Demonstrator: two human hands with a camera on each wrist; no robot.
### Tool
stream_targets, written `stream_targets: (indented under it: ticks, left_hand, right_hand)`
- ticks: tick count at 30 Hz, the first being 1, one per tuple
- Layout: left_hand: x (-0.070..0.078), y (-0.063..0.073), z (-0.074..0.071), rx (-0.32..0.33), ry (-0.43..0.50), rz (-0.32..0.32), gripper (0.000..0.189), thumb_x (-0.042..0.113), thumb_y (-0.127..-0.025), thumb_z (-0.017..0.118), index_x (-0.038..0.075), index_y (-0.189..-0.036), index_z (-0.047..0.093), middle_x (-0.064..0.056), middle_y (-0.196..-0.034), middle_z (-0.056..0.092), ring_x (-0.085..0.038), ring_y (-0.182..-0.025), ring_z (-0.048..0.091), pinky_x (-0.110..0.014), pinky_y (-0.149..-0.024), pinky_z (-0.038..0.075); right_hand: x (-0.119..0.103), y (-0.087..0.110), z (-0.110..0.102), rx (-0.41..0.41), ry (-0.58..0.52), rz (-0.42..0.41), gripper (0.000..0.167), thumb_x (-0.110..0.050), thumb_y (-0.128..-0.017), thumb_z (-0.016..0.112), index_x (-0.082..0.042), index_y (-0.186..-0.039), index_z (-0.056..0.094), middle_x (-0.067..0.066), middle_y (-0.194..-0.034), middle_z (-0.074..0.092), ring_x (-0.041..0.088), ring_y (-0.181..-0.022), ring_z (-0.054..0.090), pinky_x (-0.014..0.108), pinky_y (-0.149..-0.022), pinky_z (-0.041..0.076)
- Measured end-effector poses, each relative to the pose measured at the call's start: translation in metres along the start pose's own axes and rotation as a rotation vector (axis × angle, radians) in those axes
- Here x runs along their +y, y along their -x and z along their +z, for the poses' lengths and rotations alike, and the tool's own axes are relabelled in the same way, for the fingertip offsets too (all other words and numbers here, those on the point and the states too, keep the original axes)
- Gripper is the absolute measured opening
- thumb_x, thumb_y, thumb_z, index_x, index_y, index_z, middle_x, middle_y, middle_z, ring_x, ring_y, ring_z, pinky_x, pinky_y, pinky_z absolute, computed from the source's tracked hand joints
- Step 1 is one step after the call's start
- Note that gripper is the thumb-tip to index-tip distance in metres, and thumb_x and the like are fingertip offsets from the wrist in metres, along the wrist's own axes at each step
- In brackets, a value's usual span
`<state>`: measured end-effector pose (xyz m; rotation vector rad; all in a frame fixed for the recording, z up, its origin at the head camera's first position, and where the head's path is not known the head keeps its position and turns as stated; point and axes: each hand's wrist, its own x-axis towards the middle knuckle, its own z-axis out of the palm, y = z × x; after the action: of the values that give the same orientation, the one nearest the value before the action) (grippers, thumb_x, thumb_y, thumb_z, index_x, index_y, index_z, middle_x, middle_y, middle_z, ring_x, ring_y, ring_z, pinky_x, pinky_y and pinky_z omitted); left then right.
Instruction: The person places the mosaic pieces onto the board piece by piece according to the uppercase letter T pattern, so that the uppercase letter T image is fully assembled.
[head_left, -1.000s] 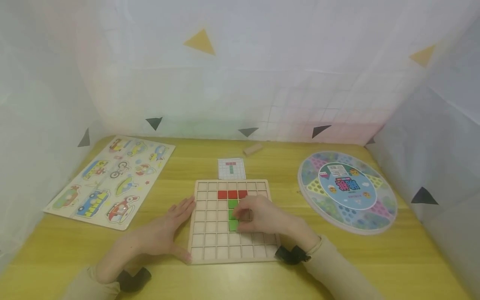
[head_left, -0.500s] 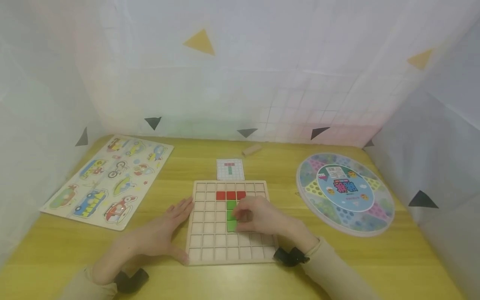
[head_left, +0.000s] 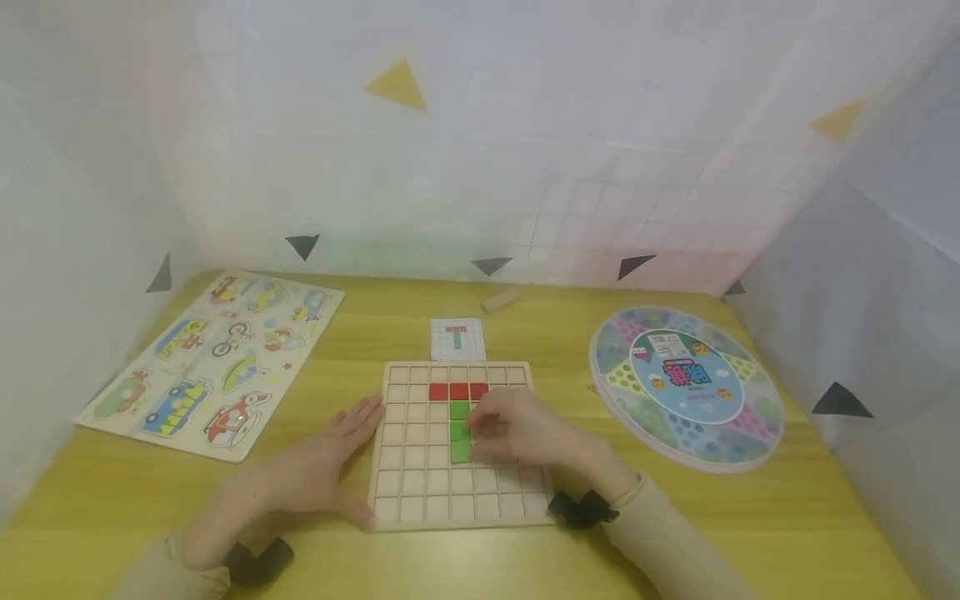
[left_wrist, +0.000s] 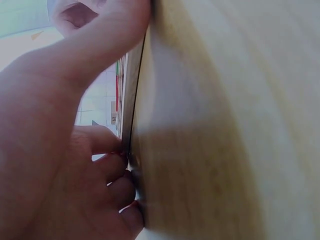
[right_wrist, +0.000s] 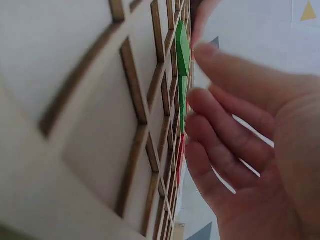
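Note:
A wooden grid board (head_left: 426,506) lies in the middle of the table in the head view. Three red tiles (head_left: 458,391) form a row on it, and green tiles (head_left: 460,451) run down from the middle one. My left hand (head_left: 311,471) spreads along the board's left edge, thumb near the front corner and fingertips at the side. Over the green column, my right hand (head_left: 521,429) bends loosely, its fingertips right at the tiles. In the right wrist view the nearest green tile (right_wrist: 183,47) sits raised and tilted in its cell, close to the thumb.
A small card (head_left: 446,352) with a red and green T pattern lies behind the board. Beyond it is a small wooden block (head_left: 500,301). A vehicle puzzle board (head_left: 281,375) lies at left, a round patterned game board (head_left: 626,400) at right. White sheeting (head_left: 480,167) walls the table.
The head view has shifted slightly, so the things on the table appear a little further left. Both hands keep nearly the same places at the grid board.

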<state>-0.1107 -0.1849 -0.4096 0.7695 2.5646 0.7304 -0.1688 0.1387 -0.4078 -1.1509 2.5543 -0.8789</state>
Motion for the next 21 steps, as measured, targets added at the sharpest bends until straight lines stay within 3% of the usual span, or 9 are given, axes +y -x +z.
stream_targets:
  ticks: [6, 13, 21]
  left_hand:
    - [-0.0022, 0.0010, 0.0010, 0.012, -0.002, 0.005, 0.137, 0.073, -0.062, 0.077, 0.002, -0.160, 0.011, -0.014, -0.168, 0.001, -0.040, -0.153, 0.005, -0.060, -0.121, 0.013]
    - [-0.0014, 0.0002, 0.0024, 0.015, -0.022, 0.012, 0.137, 0.074, -0.062, 0.076, 0.003, -0.160, 0.011, -0.014, -0.168, 0.001, -0.038, -0.154, 0.005, -0.058, -0.122, 0.013]
    - [0.0008, -0.0017, 0.0013, 0.006, -0.006, 0.002, 0.137, 0.072, -0.062, 0.077, 0.003, -0.160, 0.011, -0.013, -0.168, 0.000, -0.037, -0.154, 0.003, -0.058, -0.123, 0.012]
  right_hand:
    - [-0.0018, -0.0019, 0.0008, -0.068, 0.048, -0.081, 0.017, -0.026, -0.085, 0.081, -0.018, -0.100, 0.077, -0.011, -0.092, 0.067, 0.005, -0.083, 0.059, 0.018, -0.078, 0.052]
    - [-0.0029, 0.0007, -0.0006, -0.061, -0.005, -0.036, 0.019, -0.021, -0.085, 0.081, -0.017, -0.103, 0.076, -0.011, -0.091, 0.067, 0.005, -0.083, 0.059, 0.019, -0.077, 0.053]
    - [-0.0026, 0.0017, -0.0028, -0.095, 0.021, -0.044, 0.019, -0.026, -0.085, 0.081, -0.017, -0.101, 0.077, -0.012, -0.089, 0.065, 0.005, -0.082, 0.058, 0.018, -0.076, 0.052]
